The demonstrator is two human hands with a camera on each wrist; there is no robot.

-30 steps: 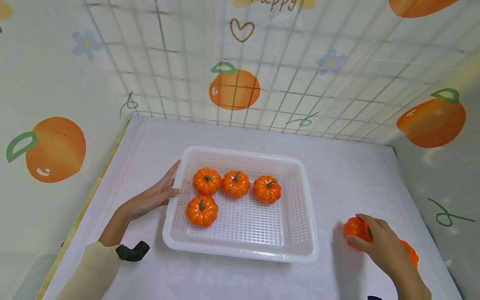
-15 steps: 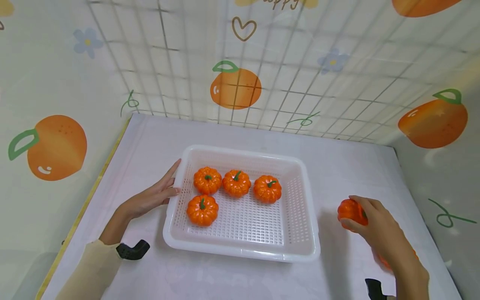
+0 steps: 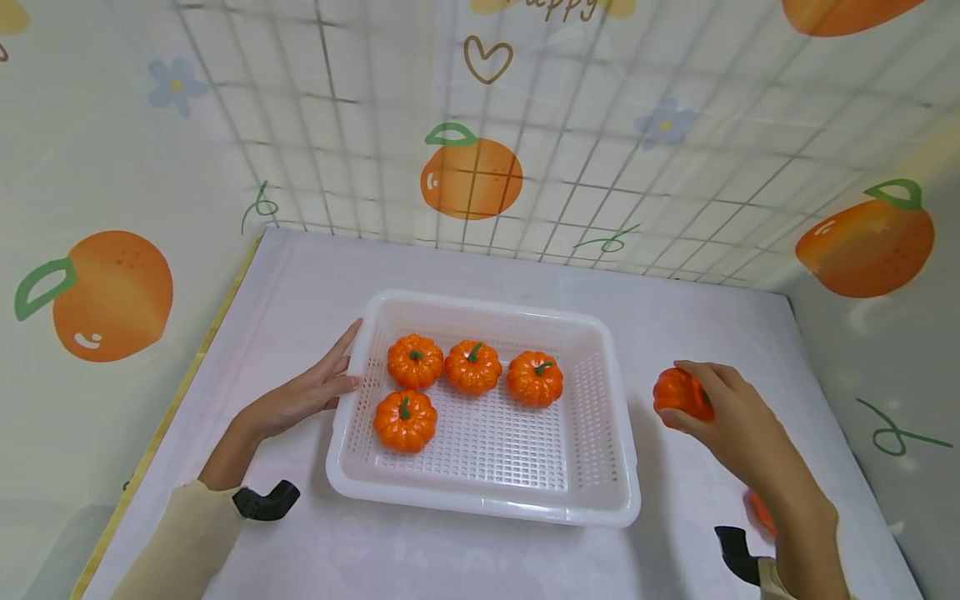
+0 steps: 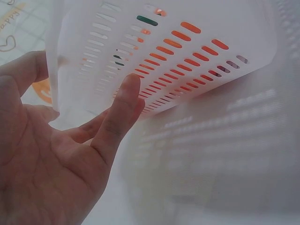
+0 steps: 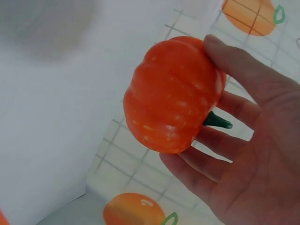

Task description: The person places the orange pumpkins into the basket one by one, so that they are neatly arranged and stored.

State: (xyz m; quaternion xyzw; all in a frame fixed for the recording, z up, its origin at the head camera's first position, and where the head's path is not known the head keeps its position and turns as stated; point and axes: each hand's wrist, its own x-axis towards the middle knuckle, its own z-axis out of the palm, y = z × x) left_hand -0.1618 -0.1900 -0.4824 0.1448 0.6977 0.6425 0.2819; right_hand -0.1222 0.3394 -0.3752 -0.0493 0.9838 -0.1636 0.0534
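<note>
My right hand holds an orange toy pumpkin raised to the right of the white basket. In the right wrist view, thumb and fingers wrap the sides of this pumpkin, its green stem facing the palm. At the basket's left side is my left hand, its fingers extended against the rim. Fingertips rest at the slotted outer wall in the left wrist view. Inside the basket sit several similar pumpkins, bunched toward the left and back.
Another pumpkin lies on the white table, partly hidden by the right forearm. Behind the table hangs a printed sheet over a wire grid. A side wall bounds the right.
The right hand has lifted its pumpkin off the table and carried it left and farther back, toward the basket. The left hand and the basket have stayed nearly still.
</note>
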